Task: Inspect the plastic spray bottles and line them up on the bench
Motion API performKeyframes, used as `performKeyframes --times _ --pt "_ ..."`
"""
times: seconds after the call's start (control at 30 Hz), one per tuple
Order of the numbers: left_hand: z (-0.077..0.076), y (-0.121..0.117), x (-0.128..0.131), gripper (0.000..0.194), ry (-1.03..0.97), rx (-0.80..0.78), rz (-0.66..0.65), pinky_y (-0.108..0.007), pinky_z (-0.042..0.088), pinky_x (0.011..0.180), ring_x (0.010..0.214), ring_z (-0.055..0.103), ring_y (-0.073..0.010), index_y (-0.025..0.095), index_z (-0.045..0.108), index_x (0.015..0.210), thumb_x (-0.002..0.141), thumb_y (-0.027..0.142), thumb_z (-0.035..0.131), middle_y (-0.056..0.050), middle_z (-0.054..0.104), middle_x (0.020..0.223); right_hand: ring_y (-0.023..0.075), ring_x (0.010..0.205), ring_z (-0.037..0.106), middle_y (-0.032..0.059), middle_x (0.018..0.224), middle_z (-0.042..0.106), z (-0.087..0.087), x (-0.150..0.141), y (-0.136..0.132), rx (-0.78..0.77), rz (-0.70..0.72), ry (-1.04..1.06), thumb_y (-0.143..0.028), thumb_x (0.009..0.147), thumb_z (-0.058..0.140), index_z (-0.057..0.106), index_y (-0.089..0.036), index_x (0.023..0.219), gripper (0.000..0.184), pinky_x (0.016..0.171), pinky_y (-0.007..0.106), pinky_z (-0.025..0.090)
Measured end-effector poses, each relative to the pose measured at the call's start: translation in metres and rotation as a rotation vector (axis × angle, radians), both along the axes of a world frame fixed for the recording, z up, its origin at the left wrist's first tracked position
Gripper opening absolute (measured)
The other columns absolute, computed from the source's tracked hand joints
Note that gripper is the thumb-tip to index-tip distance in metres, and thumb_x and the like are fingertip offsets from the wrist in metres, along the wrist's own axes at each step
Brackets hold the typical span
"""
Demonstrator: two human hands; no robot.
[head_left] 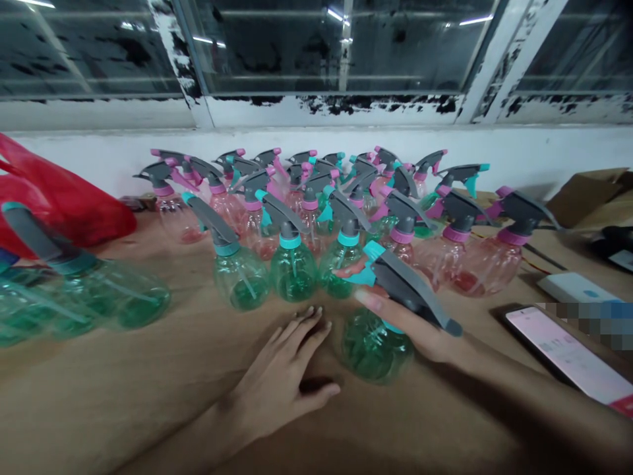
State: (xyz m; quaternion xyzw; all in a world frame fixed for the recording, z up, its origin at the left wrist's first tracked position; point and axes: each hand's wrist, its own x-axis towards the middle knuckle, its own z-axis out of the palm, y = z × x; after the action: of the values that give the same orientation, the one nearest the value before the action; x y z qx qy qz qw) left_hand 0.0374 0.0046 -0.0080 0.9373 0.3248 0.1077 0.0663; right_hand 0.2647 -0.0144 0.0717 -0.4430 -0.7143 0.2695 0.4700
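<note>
My right hand (413,330) is wrapped around the grey and teal trigger head of a green plastic spray bottle (376,349), whose body sits low on the table. My left hand (279,376) lies flat on the tan table top (148,389), fingers spread and holding nothing, just left of that bottle. Close beyond both hands stand several green spray bottles (291,270) with teal collars. Pink spray bottles (487,267) with magenta collars crowd in behind and to the right. More green bottles (99,303) lie on their sides at the left.
A red plastic bag (62,198) bulges at the left end of the table. On the right are a smartphone (568,353) with a lit screen, a white power bank (576,290) and a cardboard box (588,201). A white wall and window (336,46) close off the far side.
</note>
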Motion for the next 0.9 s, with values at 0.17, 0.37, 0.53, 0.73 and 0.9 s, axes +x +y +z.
performKeyframes --times 0.17,0.37,0.53,0.73,0.9 --pt "0.0001 -0.0011 -0.0002 0.068 0.014 0.008 -0.003 -0.048 0.031 0.104 0.131 0.034 -0.0299 0.018 0.036 0.139 0.084 0.053 0.056 -0.012 0.034 0.146 0.017 0.072 0.059 0.0008 0.083 0.062 -0.0034 0.0 0.0018 -0.01 0.012 0.001 -0.041 0.084 0.056 0.058 -0.025 0.098 0.021 0.067 0.033 0.047" --pt "0.0013 -0.0007 0.0002 0.067 0.034 0.014 0.008 -0.047 0.031 0.104 0.131 0.035 -0.029 0.02 0.036 0.139 0.085 0.054 0.055 -0.011 0.035 0.146 0.0144 0.059 0.059 -0.0008 0.067 0.061 -0.0062 -0.0033 0.0031 0.047 -0.079 -0.003 -0.045 0.087 0.05 0.057 -0.023 0.078 0.025 0.056 0.03 0.044" --pt "0.0029 -0.0008 0.0006 0.066 0.038 0.009 -0.009 -0.047 0.03 0.105 0.131 0.034 -0.0291 0.019 0.038 0.138 0.086 0.055 0.054 -0.011 0.035 0.146 0.0149 0.057 0.058 -0.0024 0.065 0.06 0.0007 -0.0044 0.0013 0.032 -0.041 -0.002 -0.04 0.085 0.054 0.059 -0.024 0.087 0.017 0.055 0.031 0.045" --pt "0.0015 -0.0008 0.0012 0.067 0.02 0.009 0.006 -0.047 0.03 0.104 0.131 0.035 -0.0298 0.019 0.038 0.138 0.086 0.056 0.053 -0.012 0.036 0.145 0.0167 0.087 0.062 -0.0008 0.095 0.066 -0.0027 -0.0024 -0.0002 0.033 -0.028 0.051 -0.036 0.084 0.059 0.059 -0.026 0.1 0.019 0.078 0.032 0.047" --pt "0.0023 -0.0013 0.0016 0.065 0.003 0.01 -0.007 -0.047 0.03 0.105 0.13 0.036 -0.0302 0.018 0.039 0.138 0.086 0.056 0.053 -0.012 0.037 0.145 0.0164 0.083 0.061 -0.0016 0.092 0.064 -0.0077 -0.0009 0.0016 0.018 -0.003 0.067 -0.037 0.085 0.059 0.059 -0.028 0.101 0.018 0.075 0.033 0.046"
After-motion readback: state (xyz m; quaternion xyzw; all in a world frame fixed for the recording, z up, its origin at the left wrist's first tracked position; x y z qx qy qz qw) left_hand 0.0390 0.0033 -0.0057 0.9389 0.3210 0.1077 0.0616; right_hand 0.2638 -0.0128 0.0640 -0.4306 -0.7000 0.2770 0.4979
